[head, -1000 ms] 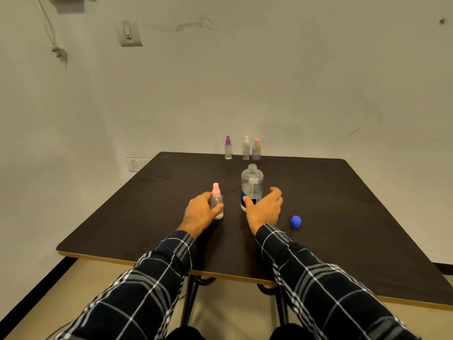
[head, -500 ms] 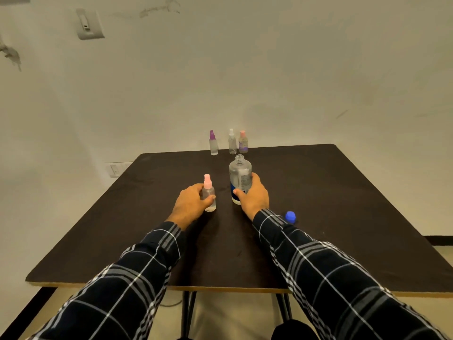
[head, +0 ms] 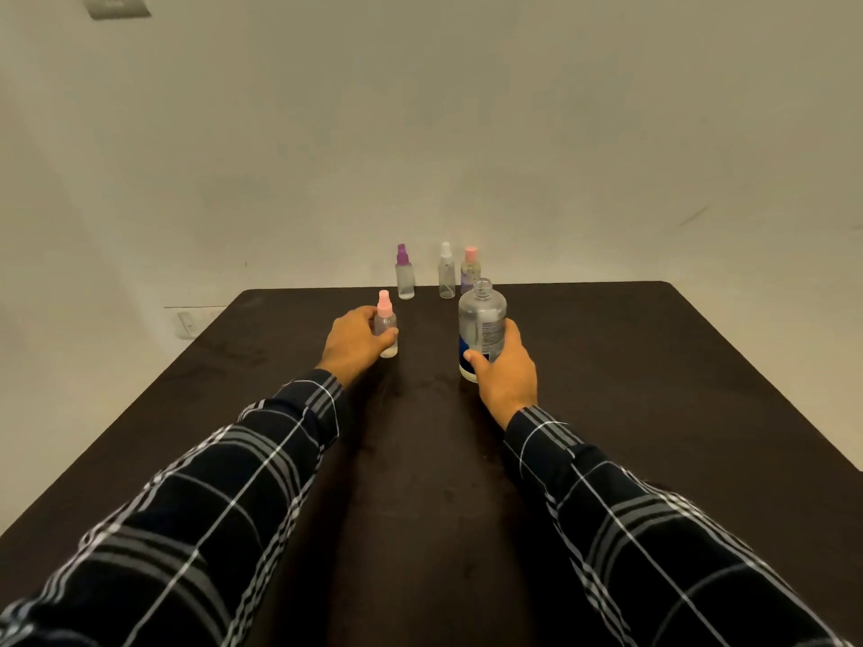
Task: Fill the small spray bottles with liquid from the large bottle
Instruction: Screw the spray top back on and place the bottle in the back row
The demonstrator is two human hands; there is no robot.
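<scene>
My left hand (head: 356,340) grips a small clear pink-topped spray bottle (head: 385,325); my right hand (head: 506,369) wraps the uncapped, round-shouldered large bottle (head: 481,325), both upright on the matte dark table (head: 654,366).

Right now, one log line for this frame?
left hand: holds pink-capped spray bottle | right hand: holds large bottle, cap off | behind: three small bottles

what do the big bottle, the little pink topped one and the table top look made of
Large bottle: probably clear plastic, possibly glass. It is glossy and see-through, with a printed label.
Small spray bottle: likely frosted translucent plastic, going by its milky body. The pink top looks like matte plastic.
Table: dark matte board, perhaps laminate or painted wood. No grain shows.
</scene>
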